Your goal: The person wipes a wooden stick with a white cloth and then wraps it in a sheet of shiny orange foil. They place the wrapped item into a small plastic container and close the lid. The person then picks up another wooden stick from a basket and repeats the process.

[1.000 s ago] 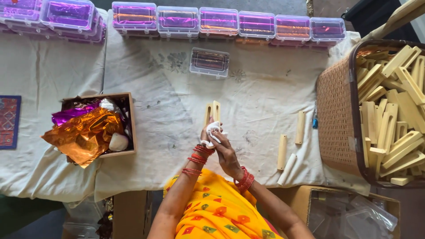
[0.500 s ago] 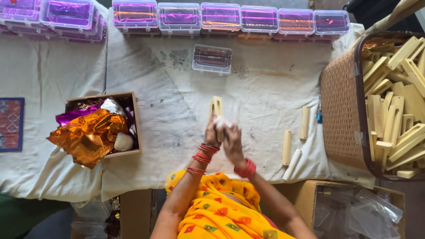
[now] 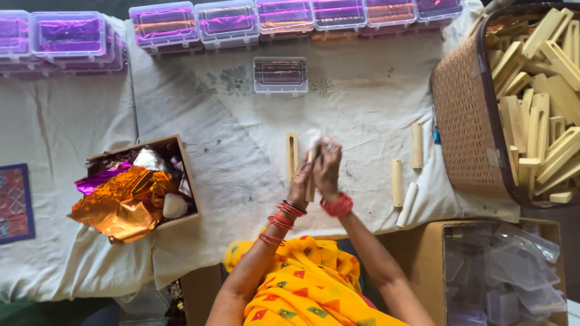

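1. The person sits at a table covered by a white cloth (image 3: 199, 139), both hands raised together over its middle.
2. The left hand (image 3: 301, 184) and the right hand (image 3: 329, 172) press palm to palm around a pale wooden stick (image 3: 310, 192), which stands nearly upright between them; its lower end shows below the palms.
3. The fingers of both hands are closed on the stick, and a scrap of something white and crumpled (image 3: 314, 137) sticks out above the fingertips. I cannot tell what it is.
4. Just left of the hands a slotted wooden piece (image 3: 292, 156) lies flat on the cloth.
5. To the right, well apart from the hands, lie three more wooden sticks (image 3: 397, 182) and a white roll (image 3: 407, 204).
6. A woven basket (image 3: 465, 121) at the right edge is heaped with the same pale wooden pieces.
7. At the left stands a cardboard box (image 3: 181, 160) stuffed with orange and purple foil.
8. A single clear plastic case (image 3: 280, 75) sits ahead of the hands, and a row of similar cases (image 3: 226, 23) lines the far edge.
9. Red bangles ring both wrists.
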